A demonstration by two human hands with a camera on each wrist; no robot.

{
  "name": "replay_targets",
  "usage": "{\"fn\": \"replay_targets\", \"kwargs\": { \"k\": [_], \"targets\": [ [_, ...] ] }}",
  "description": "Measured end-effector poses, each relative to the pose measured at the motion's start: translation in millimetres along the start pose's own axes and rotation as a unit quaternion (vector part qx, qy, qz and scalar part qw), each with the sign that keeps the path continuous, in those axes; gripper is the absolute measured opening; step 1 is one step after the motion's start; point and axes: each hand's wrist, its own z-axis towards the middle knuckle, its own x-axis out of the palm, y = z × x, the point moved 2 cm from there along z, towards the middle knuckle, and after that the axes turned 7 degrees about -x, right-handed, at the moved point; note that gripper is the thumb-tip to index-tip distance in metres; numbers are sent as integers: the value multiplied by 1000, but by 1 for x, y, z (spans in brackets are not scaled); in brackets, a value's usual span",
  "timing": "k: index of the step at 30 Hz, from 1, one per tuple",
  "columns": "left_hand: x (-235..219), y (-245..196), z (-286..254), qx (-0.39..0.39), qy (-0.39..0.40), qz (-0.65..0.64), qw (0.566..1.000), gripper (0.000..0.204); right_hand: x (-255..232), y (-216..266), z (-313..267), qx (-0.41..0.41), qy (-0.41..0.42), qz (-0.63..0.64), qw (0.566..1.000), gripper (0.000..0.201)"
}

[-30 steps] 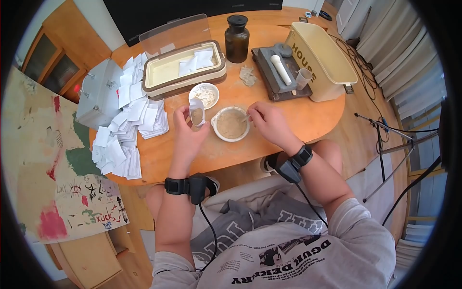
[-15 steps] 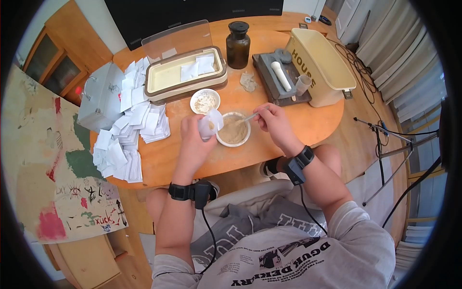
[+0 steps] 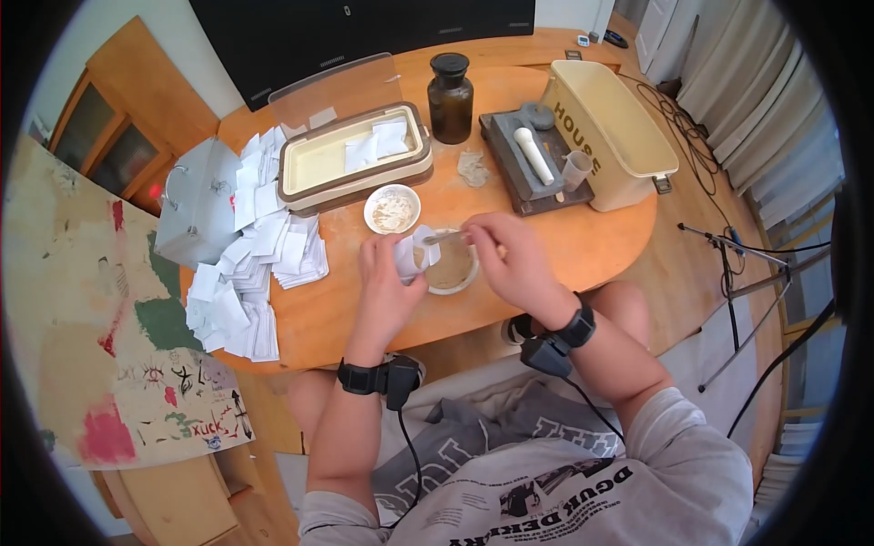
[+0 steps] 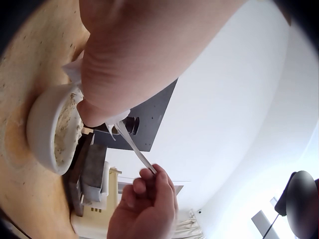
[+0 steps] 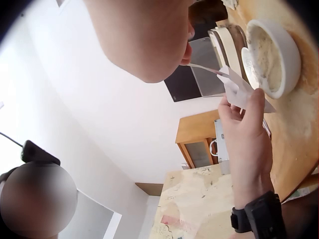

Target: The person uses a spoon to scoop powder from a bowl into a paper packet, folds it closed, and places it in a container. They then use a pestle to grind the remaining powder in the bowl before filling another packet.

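My left hand (image 3: pixel 390 284) holds a small white paper packet (image 3: pixel 410 258) with its mouth spread, at the left rim of a white bowl (image 3: pixel 458 286) of beige powder. Between the fingers and thumb of my right hand (image 3: pixel 521 259) is the handle of a metal spoon (image 4: pixel 135 148). The spoon's far end reaches into the mouth of the packet (image 5: pixel 237 92), above the bowl's edge. Part of the bowl is hidden behind both hands in the head view. A second, smaller white bowl (image 3: pixel 392 210) with whitish powder stands just beyond the left hand.
Stacks of white packets (image 3: pixel 259 259) lie at the left beside a silver case (image 3: pixel 196 205). Behind are a cream tray box (image 3: pixel 309 173) with a raised lid and a dark jar (image 3: pixel 451 100). On the right stand a grey stone block (image 3: pixel 523 168) with a white pestle and a cream bin (image 3: pixel 628 136).
The packet has shifted toward the bowl and tipped toward it. The spoon, earlier in the bowl's powder, has come up and left to the packet's mouth.
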Motion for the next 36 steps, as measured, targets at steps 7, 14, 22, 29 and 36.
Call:
{"fn": "replay_targets", "kwargs": {
  "k": [7, 14, 22, 29, 36],
  "targets": [
    [-1, 17, 4, -105, 31, -340, 934, 63, -17, -5, -4, 70, 33, -44, 996, 10],
    [-9, 8, 6, -114, 49, -434, 892, 59, 1, -42, -25, 171, 88, 53, 980, 15],
    [-8, 17, 7, -165, 10, -362, 918, 56, -17, -24, -9, -8, 72, -267, 961, 23],
    [-1, 16, 4, -154, 62, -307, 937, 51, 35, 25, 16, 97, 145, 64, 983, 38],
    [-19, 13, -5, -172, 197, -450, 854, 45, 57, 5, 16, 166, 168, 123, 964, 32]
  ]
}}
